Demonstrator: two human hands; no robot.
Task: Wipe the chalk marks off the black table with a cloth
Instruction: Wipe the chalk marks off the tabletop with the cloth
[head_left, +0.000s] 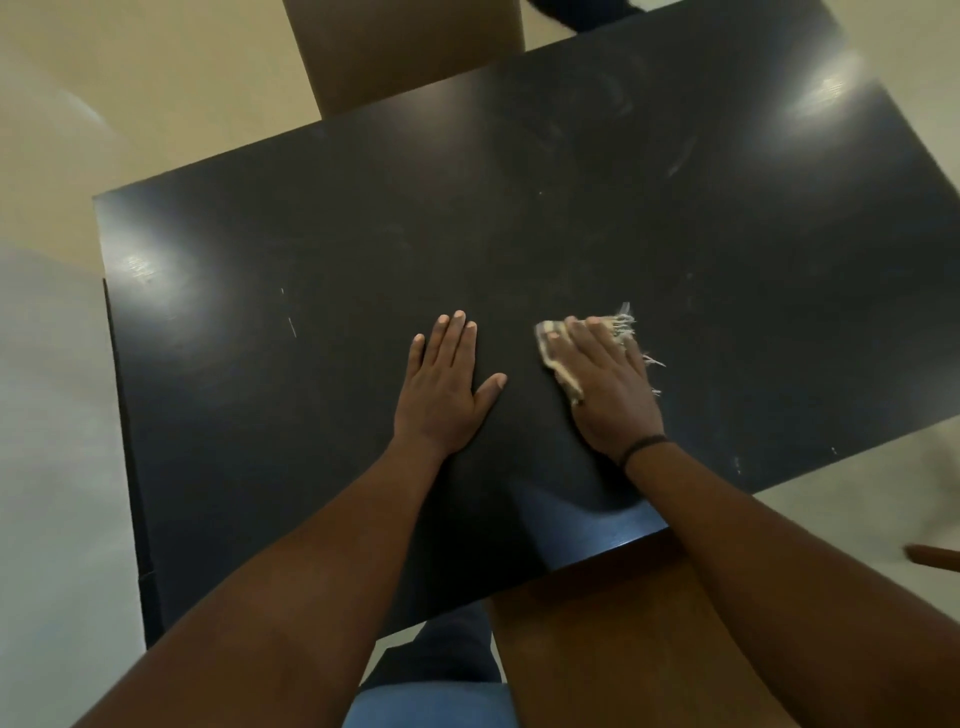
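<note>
The black table fills most of the head view. My right hand lies flat on a small beige cloth with frayed threads, pressing it onto the tabletop near the middle front. My left hand rests flat on the bare tabletop just left of it, fingers straight and thumb spread. Faint smeared chalk marks show at the far right part of the table. Short thin chalk strokes lie at the left, and small specks sit near the front right edge.
A brown chair stands beyond the table's far edge. A brown wooden seat is under my right forearm at the near edge. Pale floor surrounds the table. Light glare spots sit at the left and far right of the tabletop.
</note>
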